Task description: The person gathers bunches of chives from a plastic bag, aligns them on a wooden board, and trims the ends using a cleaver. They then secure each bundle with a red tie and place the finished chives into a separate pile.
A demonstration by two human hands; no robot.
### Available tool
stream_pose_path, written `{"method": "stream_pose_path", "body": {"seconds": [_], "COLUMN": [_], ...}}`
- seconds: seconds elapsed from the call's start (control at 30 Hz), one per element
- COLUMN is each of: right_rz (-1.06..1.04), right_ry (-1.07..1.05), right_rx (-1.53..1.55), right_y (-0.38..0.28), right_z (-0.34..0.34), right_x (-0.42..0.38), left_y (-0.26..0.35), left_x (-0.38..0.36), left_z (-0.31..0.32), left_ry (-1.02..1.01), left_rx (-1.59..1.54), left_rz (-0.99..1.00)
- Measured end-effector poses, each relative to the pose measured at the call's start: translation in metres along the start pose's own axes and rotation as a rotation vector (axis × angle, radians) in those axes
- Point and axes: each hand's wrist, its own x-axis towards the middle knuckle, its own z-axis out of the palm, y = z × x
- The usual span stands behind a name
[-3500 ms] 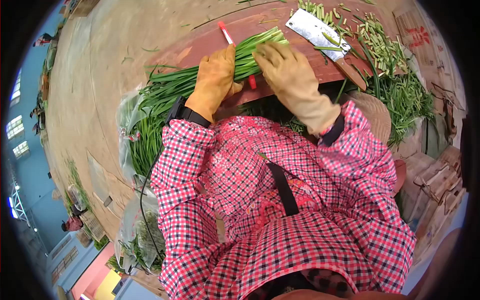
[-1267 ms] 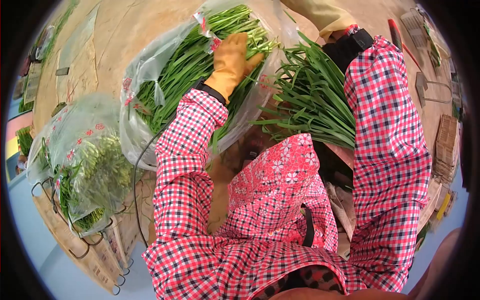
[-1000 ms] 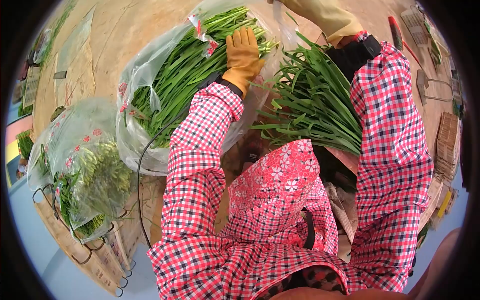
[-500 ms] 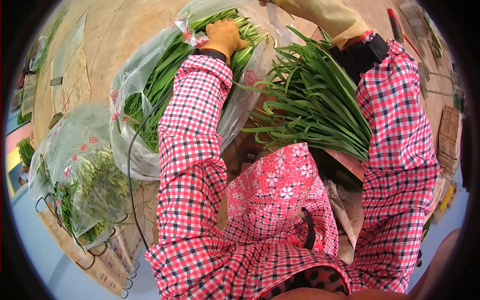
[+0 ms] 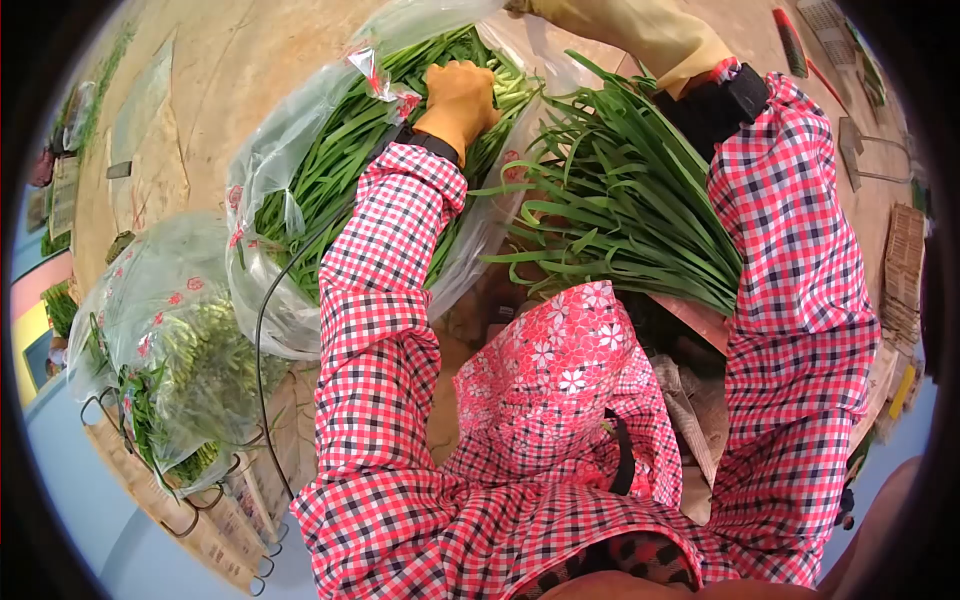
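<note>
My left hand (image 5: pixel 460 105), in an orange glove, is closed among long flat leafy greens with pale stem ends (image 5: pixel 330 165) inside a clear plastic bag (image 5: pixel 250 290) with red print. My right hand (image 5: pixel 520 6), in a cream glove, reaches across the top edge of the view. Only a little of its fingers shows, closed at the bag's rim; the rest is cut off. Beneath my right forearm, a loose bunch of dark green leaves (image 5: pixel 630 195) lies beside the bag.
A second plastic bag of greens (image 5: pixel 190 350) stands at the left by a rack with wire hooks (image 5: pixel 180 515). A dark cable (image 5: pixel 262 370) runs beside my left sleeve. At the right are a red-handled tool (image 5: pixel 790 45), a metal bracket (image 5: pixel 850 150) and a woven basket (image 5: pixel 905 255).
My left hand has shifted slightly down and right over the greens, its fingers more curled. My right hand has moved slightly left and up at the bag's rim.
</note>
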Motion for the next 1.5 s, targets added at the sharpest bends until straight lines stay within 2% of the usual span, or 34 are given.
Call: {"method": "stream_pose_path", "body": {"seconds": [0.1,0.23,0.37,0.5,0.6,0.8,0.83,0.93,0.97,1.03,1.07,1.2,1.23,1.37,1.5], "right_rz": [-0.039,-0.075,-0.128,-0.092,-0.098,-0.089,-0.075,-0.217,-0.147,-0.009,-0.008,0.04,0.063,0.012,-0.005], "right_ry": [-0.005,-0.028,0.034,0.019,-0.015,-0.011,-0.013,0.066,0.048,0.011,0.012,0.01,0.008,0.077,0.103], "right_rx": [0.013,0.114,0.043,0.069,0.125,0.13,0.135,0.057,0.067,0.087,0.095,0.093,0.083,0.05,0.042], "right_y": [0.0,0.004,0.012,0.001,-0.006,-0.001,0.0,0.013,0.015,0.007,0.007,0.003,0.001,0.003,0.001], "right_z": [0.0,-0.005,0.0,-0.005,-0.012,-0.011,-0.01,-0.001,-0.001,-0.004,-0.002,-0.003,-0.006,-0.01,-0.017], "right_x": [-0.001,-0.004,-0.001,-0.002,-0.005,0.001,0.002,0.006,0.006,0.005,0.006,0.003,0.0,-0.009,-0.005], "left_y": [-0.001,-0.004,-0.006,-0.01,-0.008,0.019,0.022,0.026,0.03,0.037,0.04,0.04,0.037,0.024,0.007], "left_x": [0.01,0.012,0.002,0.009,0.015,0.005,0.005,0.003,0.001,0.007,0.012,0.018,0.009,-0.01,-0.059], "left_z": [0.011,-0.013,-0.008,0.005,0.011,-0.007,0.002,-0.004,-0.008,0.032,0.047,0.036,0.018,-0.013,-0.047], "left_ry": [-0.029,-0.251,-0.203,-0.008,-0.088,-0.124,-0.076,-0.112,-0.105,0.013,0.072,0.023,0.027,-0.049,0.093], "left_rx": [-0.045,-0.241,-0.245,-0.318,-0.37,-0.165,-0.149,-0.216,-0.196,-0.06,0.009,-0.038,-0.136,-0.188,-0.48], "left_rz": [-0.024,-0.09,-0.048,-0.038,-0.085,-0.144,-0.117,-0.109,-0.115,-0.157,-0.178,-0.11,-0.102,-0.106,-0.145]}}
